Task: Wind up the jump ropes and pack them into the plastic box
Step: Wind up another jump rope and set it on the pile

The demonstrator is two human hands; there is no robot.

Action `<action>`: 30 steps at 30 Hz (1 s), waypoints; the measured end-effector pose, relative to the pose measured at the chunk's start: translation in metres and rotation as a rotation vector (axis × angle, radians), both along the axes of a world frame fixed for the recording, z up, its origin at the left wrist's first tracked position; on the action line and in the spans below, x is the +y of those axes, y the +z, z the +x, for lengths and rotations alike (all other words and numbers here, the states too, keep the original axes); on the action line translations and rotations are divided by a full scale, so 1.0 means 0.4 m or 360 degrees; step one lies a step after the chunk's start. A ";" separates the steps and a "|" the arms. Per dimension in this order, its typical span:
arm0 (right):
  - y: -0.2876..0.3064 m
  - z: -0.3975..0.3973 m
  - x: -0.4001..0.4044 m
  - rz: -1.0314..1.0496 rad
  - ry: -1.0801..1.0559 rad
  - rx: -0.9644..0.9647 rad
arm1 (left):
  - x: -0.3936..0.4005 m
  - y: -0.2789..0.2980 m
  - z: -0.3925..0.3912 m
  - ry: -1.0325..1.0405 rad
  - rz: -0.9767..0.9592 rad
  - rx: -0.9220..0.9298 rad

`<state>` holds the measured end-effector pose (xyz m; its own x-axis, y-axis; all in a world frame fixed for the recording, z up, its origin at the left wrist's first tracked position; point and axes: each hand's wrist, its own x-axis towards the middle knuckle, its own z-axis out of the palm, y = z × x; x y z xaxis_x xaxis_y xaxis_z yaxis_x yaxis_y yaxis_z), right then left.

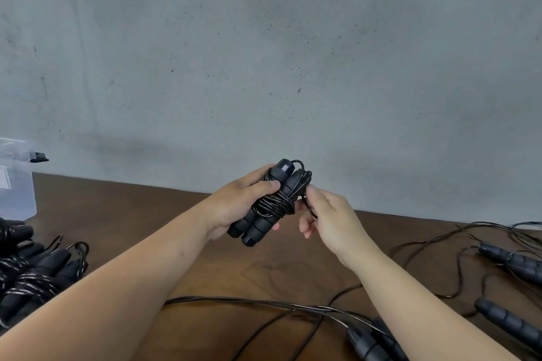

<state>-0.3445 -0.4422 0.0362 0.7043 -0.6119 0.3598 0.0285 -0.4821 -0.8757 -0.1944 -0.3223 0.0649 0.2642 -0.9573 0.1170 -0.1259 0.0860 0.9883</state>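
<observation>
Above the brown bench (264,269), mid-frame — left hand (234,208) clenched round a wound jump rope (272,202), both black handles side by side, cord coiled about their middle. Right hand (325,211) just beside it, thumb and fingers pinching the loose cord end (308,202). Far left: clear plastic box (17,184) on the bench, a pile of wound ropes (32,269) near it. Right and near edge — unwound ropes (504,261), cords trailing across the wood.
</observation>
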 end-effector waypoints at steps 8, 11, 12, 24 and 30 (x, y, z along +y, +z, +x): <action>0.012 -0.012 0.009 -0.0084 -0.0256 -0.0200 | -0.013 -0.016 -0.001 0.0116 0.0052 0.0108; 0.014 -0.014 0.003 0.0078 -0.0212 -0.0265 | -0.015 -0.018 0.000 0.0130 0.0071 0.0147; 0.013 -0.014 -0.001 0.0151 -0.0214 -0.0325 | -0.015 -0.018 -0.002 0.0132 0.0078 0.0169; 0.014 -0.005 0.002 -0.0139 -0.0449 -0.0325 | -0.025 -0.030 -0.034 0.0146 0.0085 0.0355; -0.010 -0.019 0.000 0.0090 -0.0521 -0.0439 | -0.027 -0.044 -0.047 0.0086 0.0156 0.0376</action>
<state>-0.3523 -0.4423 0.0324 0.3519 -0.8112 0.4670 0.1187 -0.4562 -0.8819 -0.2133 -0.3330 0.0475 0.3244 -0.9448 -0.0467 0.1074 -0.0123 0.9941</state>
